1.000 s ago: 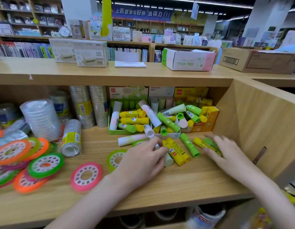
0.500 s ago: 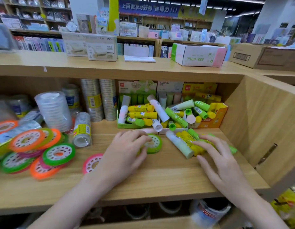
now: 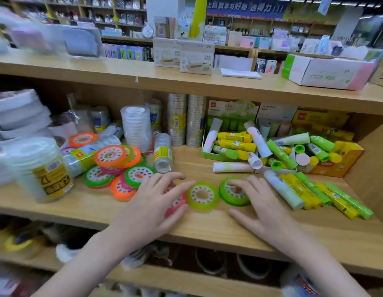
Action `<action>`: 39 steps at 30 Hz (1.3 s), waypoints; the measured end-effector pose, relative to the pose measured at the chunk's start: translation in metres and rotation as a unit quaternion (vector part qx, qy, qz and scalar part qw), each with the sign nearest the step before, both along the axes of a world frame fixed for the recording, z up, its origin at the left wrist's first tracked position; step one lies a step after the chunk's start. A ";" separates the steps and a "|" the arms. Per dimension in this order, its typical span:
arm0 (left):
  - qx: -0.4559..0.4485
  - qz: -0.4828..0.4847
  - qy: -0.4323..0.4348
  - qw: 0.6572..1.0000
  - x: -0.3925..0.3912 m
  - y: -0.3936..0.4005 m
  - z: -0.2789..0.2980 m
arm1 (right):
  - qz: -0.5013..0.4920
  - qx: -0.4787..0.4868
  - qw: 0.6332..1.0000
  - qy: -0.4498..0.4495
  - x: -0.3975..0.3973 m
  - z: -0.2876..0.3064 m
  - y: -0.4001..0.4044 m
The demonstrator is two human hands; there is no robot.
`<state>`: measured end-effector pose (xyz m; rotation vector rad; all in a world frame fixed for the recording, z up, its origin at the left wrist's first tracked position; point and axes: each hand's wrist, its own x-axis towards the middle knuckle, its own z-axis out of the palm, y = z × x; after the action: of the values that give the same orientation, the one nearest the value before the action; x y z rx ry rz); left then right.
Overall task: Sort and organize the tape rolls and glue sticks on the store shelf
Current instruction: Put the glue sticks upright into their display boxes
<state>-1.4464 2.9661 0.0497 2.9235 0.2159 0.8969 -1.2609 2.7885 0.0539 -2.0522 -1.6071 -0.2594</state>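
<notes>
Tape rolls are the business right now, three loose ones on the wooden shelf (image 3: pixel 207 230) under the hands. Left hand (image 3: pixel 152 204) lies spread, fingers loosely bent, over a pink tape roll (image 3: pixel 175 205); whether the fingers actually pinch it I cannot tell, the palm hides most of it. Just beyond its fingertips sits a lime tape roll (image 3: pixel 202 196), lying flat and untouched. Right hand (image 3: pixel 261 202) is open, fingers extended, tips resting on the rim of a green tape roll (image 3: pixel 233 195). To the far side of the right fingers, loose glue sticks (image 3: pixel 310 194) lie in a rough row, and behind them glue stick boxes (image 3: pixel 278 146) overflow. Off past the left fingers, the colourful tape pile (image 3: pixel 115 166) waits.

My read: the step is gathering these strays toward that pile. Best done by sliding flat, both hands sweeping leftward together, pressing lightly so the rolls do not tip onto edge and wheel off the front lip. Keep the right fingers clear of the glue sticks; a nudge there scatters the row.
</notes>
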 end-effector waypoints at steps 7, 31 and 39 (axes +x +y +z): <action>-0.004 0.020 0.017 1.000 -0.010 0.007 -0.011 | -0.009 -0.101 0.995 -0.002 -0.020 0.001 0.023; -0.058 0.118 -0.164 0.978 -0.039 0.028 0.000 | -0.056 -0.144 0.985 -0.077 -0.052 0.031 0.111; 0.007 0.124 -0.118 0.985 -0.006 0.064 0.024 | -0.018 -0.024 0.997 -0.068 -0.068 0.011 0.113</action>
<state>-1.4527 3.0303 0.0736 2.8106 0.5661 1.2709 -1.3291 2.9018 0.0645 -2.1415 -1.6731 -0.3849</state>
